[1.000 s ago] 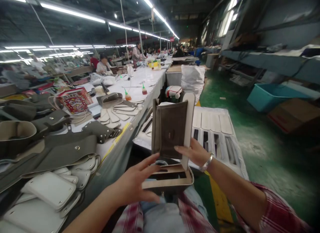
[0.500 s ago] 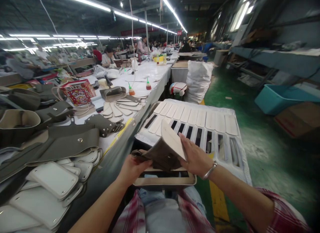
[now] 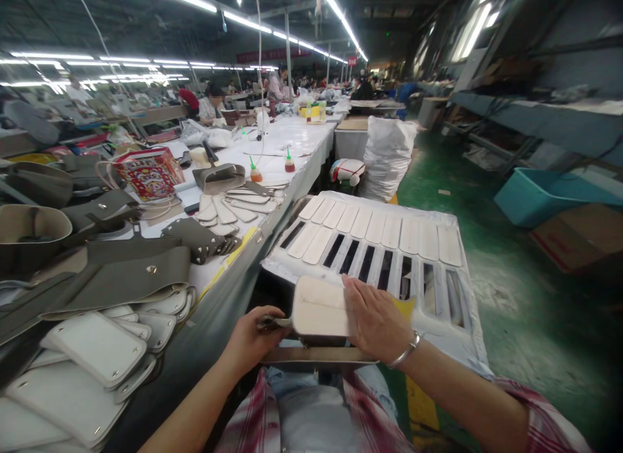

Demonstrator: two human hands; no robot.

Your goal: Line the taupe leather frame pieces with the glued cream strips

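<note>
In front of my lap is a cream rounded panel [image 3: 321,308] with a thin line across its face, lying almost flat towards me. My right hand [image 3: 377,318] grips its right end, fingers over the edge. My left hand [image 3: 254,339] pinches a dark leather edge at the panel's left side; its fingertips are partly hidden. Below the panel, a bag body with a tan-and-grey rim [image 3: 321,355] rests against my lap. Just beyond my hands stands a white slotted rack [image 3: 428,271] with cream strips [image 3: 361,222] laid along it.
On the left, a long white table [image 3: 311,136] bears grey leather bag pieces [image 3: 141,271], stacked pale panels [image 3: 97,346], a red patterned bag [image 3: 148,174] and glue bottles [image 3: 289,161]. A white sack [image 3: 389,158] stands behind the rack. A turquoise bin [image 3: 545,196] is at right.
The cream panel has tipped from steeply raised to nearly flat, its cream face now turned up towards me. My right hand moved slightly down with it; my left hand stays close by.
</note>
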